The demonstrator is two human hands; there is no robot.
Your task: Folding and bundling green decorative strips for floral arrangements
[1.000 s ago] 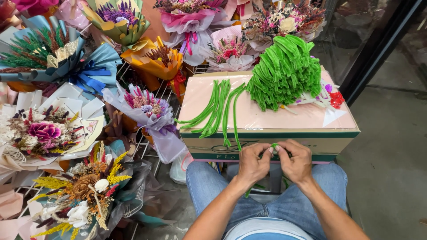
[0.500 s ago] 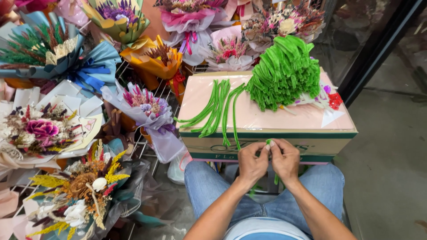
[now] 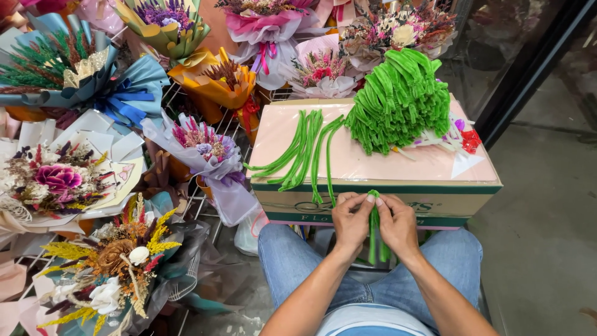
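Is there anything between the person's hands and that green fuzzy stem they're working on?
Nothing visible. Both the left hand and the right hand already pinch the folded green stem at its top, fingers touching it directly. It hangs in front of the cardboard box, apart from the loose stems and the big green bundle on top.

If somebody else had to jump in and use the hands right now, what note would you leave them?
Left hand and right hand: both pinch the top of a small bunch of green fuzzy stems, which hangs down between the knees.
Box: pink-topped, just ahead of the hands. A few loose green stems lie on its left part; a big pile of bent green stems sits on its right part.
Done: one small bunch gathered in the hands.
Left: the loose stems and the big pile lie untouched.
Wrapped bouquets stand around to the left.
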